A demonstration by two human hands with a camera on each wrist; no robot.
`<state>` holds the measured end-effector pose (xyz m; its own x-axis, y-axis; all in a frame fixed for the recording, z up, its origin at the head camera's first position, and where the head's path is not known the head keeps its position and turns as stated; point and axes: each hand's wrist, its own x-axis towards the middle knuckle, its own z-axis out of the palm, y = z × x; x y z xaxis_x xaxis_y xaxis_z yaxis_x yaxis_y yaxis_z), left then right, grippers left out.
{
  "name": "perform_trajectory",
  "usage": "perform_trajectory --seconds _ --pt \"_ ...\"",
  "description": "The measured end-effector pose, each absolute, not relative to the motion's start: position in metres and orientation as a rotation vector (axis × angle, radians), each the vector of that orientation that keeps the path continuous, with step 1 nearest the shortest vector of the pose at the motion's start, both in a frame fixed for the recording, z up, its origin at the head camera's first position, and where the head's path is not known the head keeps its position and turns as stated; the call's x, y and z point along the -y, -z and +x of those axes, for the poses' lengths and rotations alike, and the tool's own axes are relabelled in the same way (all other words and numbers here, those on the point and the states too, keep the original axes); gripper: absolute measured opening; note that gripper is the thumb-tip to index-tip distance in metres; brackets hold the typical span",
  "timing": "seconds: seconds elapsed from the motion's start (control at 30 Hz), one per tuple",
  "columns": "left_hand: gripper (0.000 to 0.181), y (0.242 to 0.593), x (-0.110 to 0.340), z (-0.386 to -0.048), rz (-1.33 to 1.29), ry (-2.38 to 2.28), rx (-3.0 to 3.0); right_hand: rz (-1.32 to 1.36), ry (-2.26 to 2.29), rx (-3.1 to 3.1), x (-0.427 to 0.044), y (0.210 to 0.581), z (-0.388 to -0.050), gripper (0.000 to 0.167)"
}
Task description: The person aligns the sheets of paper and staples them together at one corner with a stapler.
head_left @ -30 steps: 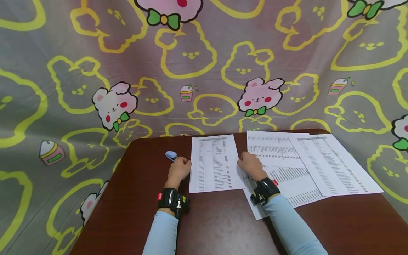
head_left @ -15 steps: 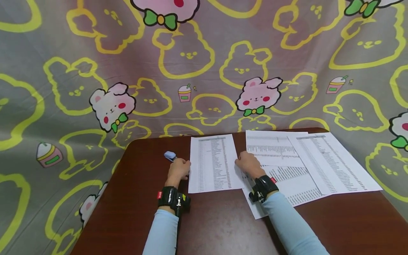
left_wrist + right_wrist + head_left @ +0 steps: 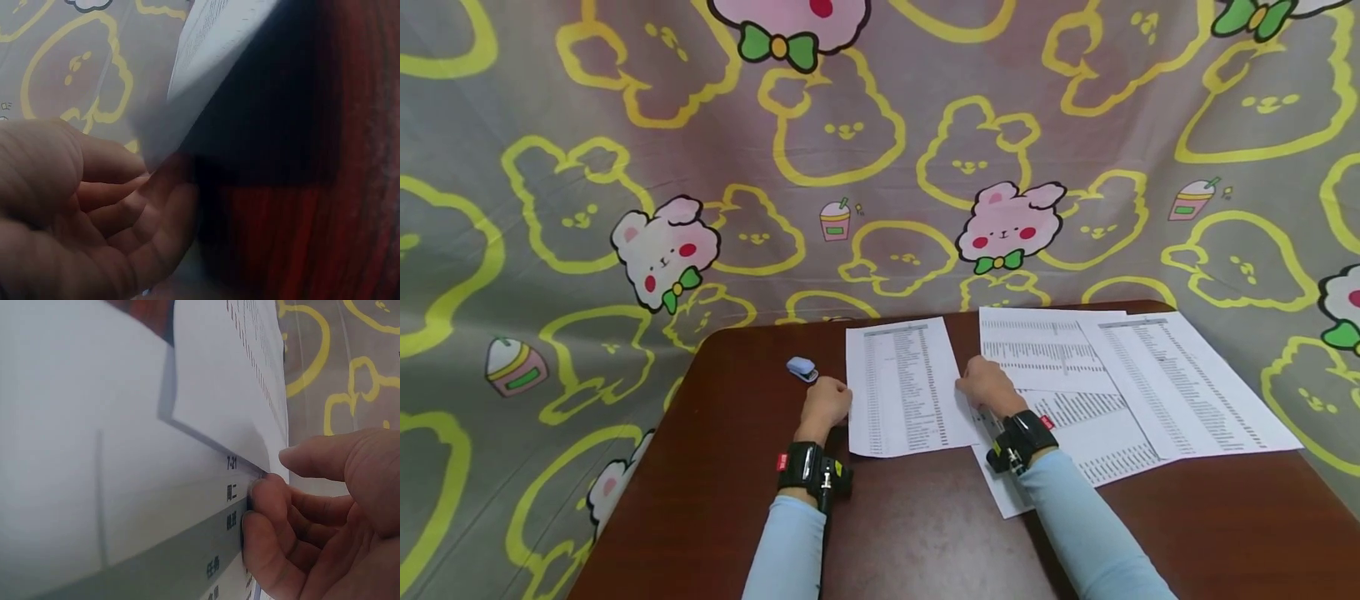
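Note:
A printed sheet [image 3: 904,392] lies between the two hands. At its left edge my left hand [image 3: 825,407] pinches the paper; the left wrist view shows the sheet [image 3: 215,53] raised off the table beside the curled fingers [image 3: 165,234]. My right hand [image 3: 991,388] is at the right edge, and in the right wrist view its curled fingers [image 3: 272,550] and thumb hold the sheet's edge [image 3: 219,394] above another printed page [image 3: 62,456]. A small light-blue stapler [image 3: 802,368] lies just beyond the left hand, touched by neither hand.
Several overlapping printed sheets [image 3: 1187,387] cover the right part of the brown table [image 3: 895,533], partly under the right hand and forearm. Behind the table hangs a grey patterned cloth [image 3: 880,192].
My left hand has drawn slightly back from the stapler, which shows more fully. The middle sheet's left side has shifted a little. The right hand stays nearly where it was.

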<state>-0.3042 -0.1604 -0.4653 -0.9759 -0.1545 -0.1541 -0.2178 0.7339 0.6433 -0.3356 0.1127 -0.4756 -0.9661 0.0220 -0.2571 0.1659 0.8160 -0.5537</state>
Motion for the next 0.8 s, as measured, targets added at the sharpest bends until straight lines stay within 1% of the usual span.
perform_trajectory --seconds 0.43,0.8 --pt "0.025 0.4731 0.1644 -0.3077 -0.326 -1.036 -2.841 0.167 0.894 -2.762 -0.1111 0.4746 -0.3321 0.008" --pt "0.024 0.4700 0.1681 -0.3062 -0.322 -1.023 -2.861 0.038 0.964 -2.838 -0.1112 0.4738 -0.3274 0.008"
